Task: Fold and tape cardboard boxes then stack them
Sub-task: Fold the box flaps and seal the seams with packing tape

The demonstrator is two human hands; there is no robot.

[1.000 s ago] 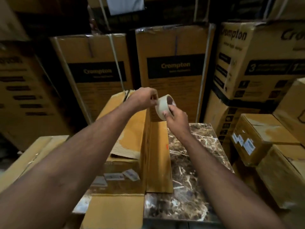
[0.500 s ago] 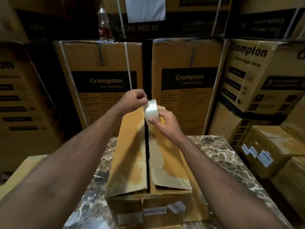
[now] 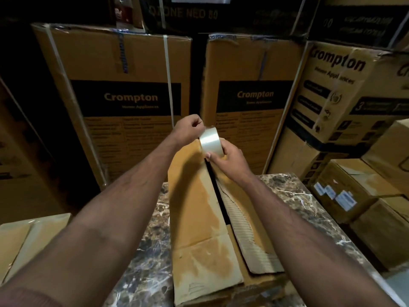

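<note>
A long brown cardboard box (image 3: 199, 229) lies on the marble-topped table (image 3: 150, 251), its two top flaps folded down with a dark gap between them; the right flap's surface is torn. Above the box's far end my right hand (image 3: 225, 160) holds a roll of clear tape (image 3: 210, 140). My left hand (image 3: 188, 128) pinches at the roll's upper left edge with curled fingers. Whether a strip of tape is pulled free is too faint to tell.
Tall Crompton cartons (image 3: 124, 103) stand stacked close behind the table, with more (image 3: 345, 91) at the right. Smaller labelled boxes (image 3: 354, 191) sit low at the right. A flattened carton (image 3: 24, 240) lies at the lower left.
The view has shifted so the box now lies lengthwise in front of me with flaps down. Both hands stay together on the tape roll above its far end.
</note>
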